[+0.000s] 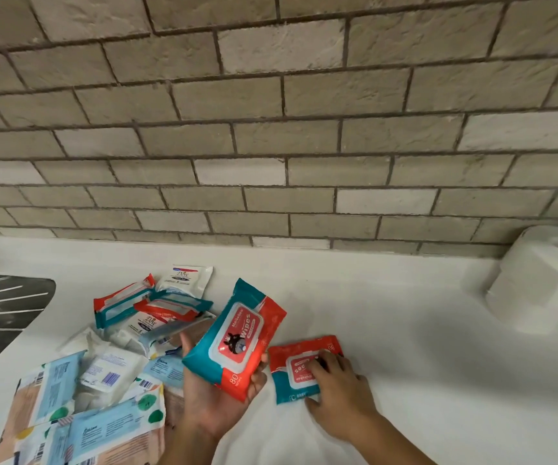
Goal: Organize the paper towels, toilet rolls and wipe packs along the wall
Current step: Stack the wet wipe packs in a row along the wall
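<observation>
Looking up at the brick wall (271, 129) first, folks, because that is the finish line, and the strip of white table (405, 330) along its foot is where everything wants to line up. Over on the left sits the loose pile of wipe packs (110, 357), overlapping every which way and well short of the wall. On the far right the toilet roll (539, 280) stands on end, close to the bricks. Centre stage, the left hand (217, 397) cradles the teal-and-red wipes pack (237, 337) from below, grip wrapped round its lower end, pack tilted up off the table. Just beside it the right hand (338, 387) is on the smaller red pack (301, 367), which lies flat on the table: fingers bent over the lid, thumb tucked at the near edge, a narrow grip pinching it. My call for doing this well: carry both forward together, set them flat with one long edge touching the bricks, side by side, lids up and labels facing the same way, leaving room to the left for the pile
</observation>
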`<action>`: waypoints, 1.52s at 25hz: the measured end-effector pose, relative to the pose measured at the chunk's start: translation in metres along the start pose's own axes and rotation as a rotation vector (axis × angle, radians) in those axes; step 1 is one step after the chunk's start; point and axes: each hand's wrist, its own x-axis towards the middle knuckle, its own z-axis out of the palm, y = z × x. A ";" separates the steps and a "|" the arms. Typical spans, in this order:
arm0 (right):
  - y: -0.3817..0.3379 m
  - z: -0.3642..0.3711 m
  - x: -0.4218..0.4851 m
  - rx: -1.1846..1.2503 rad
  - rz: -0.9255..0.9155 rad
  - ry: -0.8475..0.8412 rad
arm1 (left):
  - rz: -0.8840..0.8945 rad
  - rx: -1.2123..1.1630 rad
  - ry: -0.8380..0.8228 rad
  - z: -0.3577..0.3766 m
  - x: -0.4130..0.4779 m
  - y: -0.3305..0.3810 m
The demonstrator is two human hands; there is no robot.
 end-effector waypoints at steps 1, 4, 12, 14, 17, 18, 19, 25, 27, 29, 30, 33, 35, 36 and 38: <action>0.000 -0.001 -0.003 0.007 -0.001 0.011 | -0.015 0.001 -0.012 0.001 0.001 0.001; 0.008 -0.003 -0.005 0.008 0.018 0.030 | 0.001 -0.003 -0.014 0.002 0.005 -0.003; 0.097 -0.020 -0.003 0.037 0.133 0.053 | 0.083 0.270 0.254 0.019 0.070 -0.077; 0.120 -0.023 0.000 0.031 0.172 0.060 | 0.089 0.326 0.312 0.026 0.087 -0.101; 0.155 -0.028 0.004 0.028 0.233 0.094 | 0.139 0.373 0.394 0.034 0.111 -0.127; 0.166 -0.031 0.005 0.031 0.253 0.114 | 0.151 0.375 0.421 0.037 0.118 -0.134; 0.178 -0.034 0.006 0.039 0.271 0.133 | 0.168 0.368 0.442 0.041 0.125 -0.141; 0.244 -0.043 0.011 0.065 0.249 0.184 | 0.257 0.336 0.558 0.059 0.159 -0.185; 0.254 -0.040 0.004 0.074 0.223 0.201 | 0.301 0.468 0.696 0.063 0.165 -0.197; 0.260 -0.037 -0.008 0.114 0.225 0.299 | 0.379 0.611 0.814 0.066 0.172 -0.209; 0.261 -0.035 -0.011 0.122 0.219 0.344 | 0.423 0.705 0.845 0.069 0.171 -0.214; 0.259 -0.035 -0.014 0.063 0.208 0.342 | 0.489 1.317 0.921 0.060 0.160 -0.231; 0.258 -0.037 -0.013 0.052 0.134 0.332 | 0.623 1.867 0.847 0.039 0.148 -0.237; 0.258 -0.036 -0.012 0.034 0.089 0.325 | 0.701 2.009 0.752 0.026 0.146 -0.237; 0.257 -0.034 -0.011 -0.003 0.050 0.292 | 0.772 2.125 0.587 0.012 0.146 -0.230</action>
